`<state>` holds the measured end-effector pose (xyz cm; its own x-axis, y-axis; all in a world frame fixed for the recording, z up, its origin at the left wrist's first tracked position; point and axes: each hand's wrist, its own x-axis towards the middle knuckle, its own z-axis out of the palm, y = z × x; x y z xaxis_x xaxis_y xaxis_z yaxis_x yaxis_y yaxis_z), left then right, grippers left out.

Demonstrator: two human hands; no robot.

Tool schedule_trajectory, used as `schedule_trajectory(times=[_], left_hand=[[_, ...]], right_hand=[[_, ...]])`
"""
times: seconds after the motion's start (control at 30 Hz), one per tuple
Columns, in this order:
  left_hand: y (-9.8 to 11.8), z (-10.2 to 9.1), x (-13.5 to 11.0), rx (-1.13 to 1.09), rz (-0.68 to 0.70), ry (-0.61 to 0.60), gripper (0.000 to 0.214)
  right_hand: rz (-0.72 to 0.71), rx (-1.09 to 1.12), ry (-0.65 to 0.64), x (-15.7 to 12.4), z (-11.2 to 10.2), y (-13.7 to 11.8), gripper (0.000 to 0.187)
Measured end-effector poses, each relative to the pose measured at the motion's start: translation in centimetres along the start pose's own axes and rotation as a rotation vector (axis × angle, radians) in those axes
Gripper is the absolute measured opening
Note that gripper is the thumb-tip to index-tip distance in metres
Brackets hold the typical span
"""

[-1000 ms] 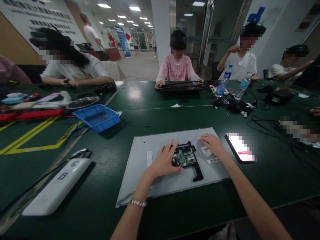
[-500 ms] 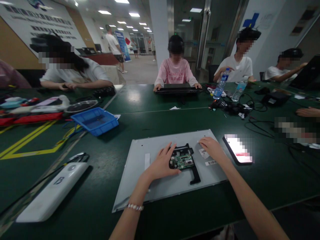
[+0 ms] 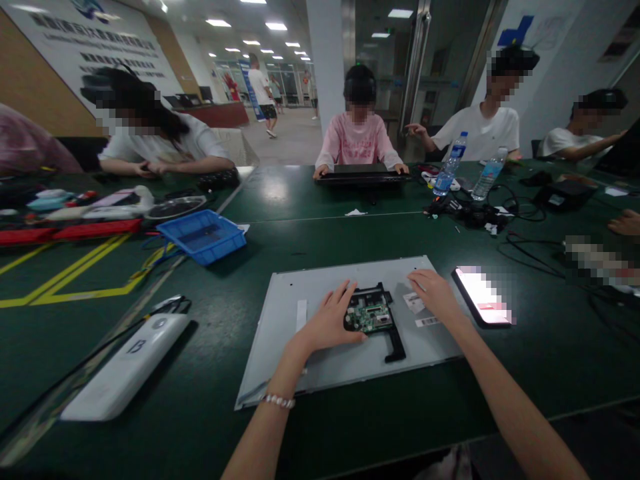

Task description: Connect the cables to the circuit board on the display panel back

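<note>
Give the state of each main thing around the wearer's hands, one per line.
Grey panel, lying flat
Circuit board, uncovered
Black bracket, lying on the panel
Phone, lying flat, screen lit
Blue tray, open-topped
Blue-capped bottle, closed, standing
White device, lying flat
Left hand, open, fingers spread over the board
Right hand, fingers together, grip unclear

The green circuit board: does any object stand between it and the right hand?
Nothing loose is visible between the right hand and the green circuit board; only part of the black bracket and bare grey panel lie there.
</note>
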<state>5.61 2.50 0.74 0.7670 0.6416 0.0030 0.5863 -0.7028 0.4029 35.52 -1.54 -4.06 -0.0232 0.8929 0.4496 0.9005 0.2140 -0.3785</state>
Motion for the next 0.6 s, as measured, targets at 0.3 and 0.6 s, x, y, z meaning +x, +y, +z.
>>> schedule_trajectory(times=[0.3,0.6], left_hand=[[-0.2,0.5,0.0,0.018,0.012,0.032,0.107],[0.0,0.4,0.1,0.017,0.014,0.026,0.106]], right_hand=[[0.036,0.077,-0.087,0.0,0.4,1.1,0.033],[0.089,0.288,-0.287,-0.6,-2.7,0.2,0.027]])
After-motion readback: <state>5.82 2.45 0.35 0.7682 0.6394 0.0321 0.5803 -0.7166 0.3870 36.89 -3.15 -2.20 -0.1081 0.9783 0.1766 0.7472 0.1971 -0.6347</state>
